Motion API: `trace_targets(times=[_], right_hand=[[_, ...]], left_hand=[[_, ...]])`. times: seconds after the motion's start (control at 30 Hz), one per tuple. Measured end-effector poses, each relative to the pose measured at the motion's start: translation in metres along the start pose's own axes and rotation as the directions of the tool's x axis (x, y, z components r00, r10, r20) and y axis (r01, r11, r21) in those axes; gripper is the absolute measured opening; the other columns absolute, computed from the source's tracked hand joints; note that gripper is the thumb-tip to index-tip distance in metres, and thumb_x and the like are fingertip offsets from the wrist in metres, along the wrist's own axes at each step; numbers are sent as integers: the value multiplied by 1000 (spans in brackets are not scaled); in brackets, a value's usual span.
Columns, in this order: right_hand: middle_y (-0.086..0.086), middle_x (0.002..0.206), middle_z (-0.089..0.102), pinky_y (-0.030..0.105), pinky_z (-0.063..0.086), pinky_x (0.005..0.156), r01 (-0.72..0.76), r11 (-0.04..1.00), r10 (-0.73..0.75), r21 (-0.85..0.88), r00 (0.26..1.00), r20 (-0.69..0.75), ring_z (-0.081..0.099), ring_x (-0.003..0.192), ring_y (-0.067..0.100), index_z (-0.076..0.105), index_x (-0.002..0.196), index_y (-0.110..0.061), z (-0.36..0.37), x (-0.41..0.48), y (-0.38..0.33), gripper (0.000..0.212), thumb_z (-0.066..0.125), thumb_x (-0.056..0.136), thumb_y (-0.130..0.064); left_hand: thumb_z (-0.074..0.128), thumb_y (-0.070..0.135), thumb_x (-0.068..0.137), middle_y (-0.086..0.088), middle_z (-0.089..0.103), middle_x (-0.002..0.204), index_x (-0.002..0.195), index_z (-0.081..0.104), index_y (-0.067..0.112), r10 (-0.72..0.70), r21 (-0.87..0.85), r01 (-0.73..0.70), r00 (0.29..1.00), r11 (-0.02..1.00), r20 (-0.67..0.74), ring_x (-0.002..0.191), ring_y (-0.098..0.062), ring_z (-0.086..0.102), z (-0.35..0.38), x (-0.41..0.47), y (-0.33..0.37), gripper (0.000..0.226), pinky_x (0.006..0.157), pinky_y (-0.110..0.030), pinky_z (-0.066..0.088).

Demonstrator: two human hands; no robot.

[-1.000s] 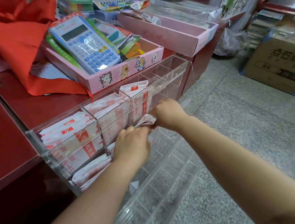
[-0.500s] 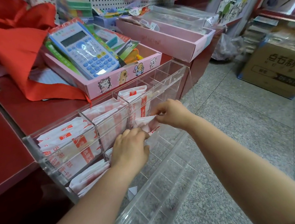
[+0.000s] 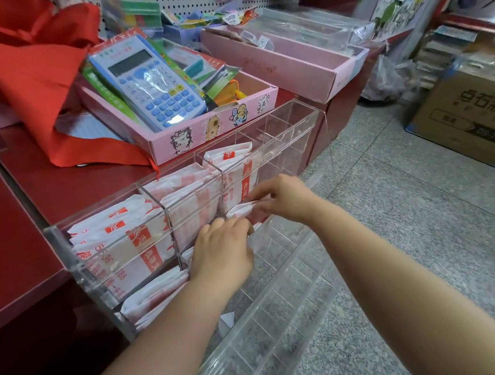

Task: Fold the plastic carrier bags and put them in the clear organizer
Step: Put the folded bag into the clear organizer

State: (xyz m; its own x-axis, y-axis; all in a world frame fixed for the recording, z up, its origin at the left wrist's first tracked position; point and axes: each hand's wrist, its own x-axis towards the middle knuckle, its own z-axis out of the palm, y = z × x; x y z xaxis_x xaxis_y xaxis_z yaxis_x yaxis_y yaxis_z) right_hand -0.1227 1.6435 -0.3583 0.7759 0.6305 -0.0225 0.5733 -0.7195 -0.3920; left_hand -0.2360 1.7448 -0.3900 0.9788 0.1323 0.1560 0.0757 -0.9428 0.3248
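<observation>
**A:** At the front edge of the red counter (image 3: 63,196), which step is in hand?

**B:** Insertion. The folded carrier bag (image 3: 242,210), white with red print, sits at the front face of the clear organizer (image 3: 303,118). It is level with the lower row, below the third filled compartment from the left.

**A:** State of the hands?

**B:** The left hand (image 3: 221,248) has its fingers curled onto the bag's near end. The right hand (image 3: 282,198) pinches the far end between thumb and fingers. Both grip the same bag.

**A:** Is the bag inside a compartment?

**B:** Cannot tell. The hands cover the opening.

**A:** What does the next move call for?

**B:** Judged from this position: keep the fold compressed, align the bag with the divider walls, and push it in squarely. If released too early, the plastic is likely to spring open. The stored bags (image 3: 120,244) in the upper row show the target orientation: upright, packed side by side.
</observation>
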Motion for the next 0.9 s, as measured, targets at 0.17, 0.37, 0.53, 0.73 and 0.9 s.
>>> trace_targets(times=[0.17,0.37,0.53,0.73,0.9], right_hand=[[-5,93,72,26,37,90,0,999,-2,-46,999,-46,59,96,13,74,89,-20,-1,-2,3,16,63,81,-14],[0,97,69,24,31,84,-12,998,2,-70,990,-138,48,104,19,72,97,-19,10,-4,0,19,58,85,-15],[-3,119,60,26,25,91,31,989,-24,-144,998,52,39,116,19,60,119,-28,-2,-18,-14,33,58,86,-32],[-2,119,62,27,28,94,60,940,-6,-337,987,160,46,116,20,63,115,-31,-6,-4,-35,29,56,88,-26],[-3,119,63,32,27,101,63,932,23,-357,973,231,49,116,20,65,113,-27,-13,-4,-34,28,52,90,-20]], left_hand=[[47,26,93,10,50,123,121,47,26,0,-25,-1,1000,1000,-9,111,-14,40,-1,-1,-1,28,84,-25,22],[47,27,93,14,50,127,124,50,28,1,-160,-4,1000,987,-20,115,-11,40,-7,-4,-2,31,88,-21,21],[51,23,92,12,54,106,110,60,26,-73,-334,47,995,942,-69,108,-10,43,-30,-27,-5,21,80,-21,27],[54,27,86,23,49,88,97,67,23,-127,-417,49,979,908,-161,95,-6,45,-46,-65,-21,17,73,-18,28],[50,30,79,25,50,70,89,71,23,-102,-480,-24,967,877,-233,74,3,42,-57,-80,-27,24,75,0,29]])
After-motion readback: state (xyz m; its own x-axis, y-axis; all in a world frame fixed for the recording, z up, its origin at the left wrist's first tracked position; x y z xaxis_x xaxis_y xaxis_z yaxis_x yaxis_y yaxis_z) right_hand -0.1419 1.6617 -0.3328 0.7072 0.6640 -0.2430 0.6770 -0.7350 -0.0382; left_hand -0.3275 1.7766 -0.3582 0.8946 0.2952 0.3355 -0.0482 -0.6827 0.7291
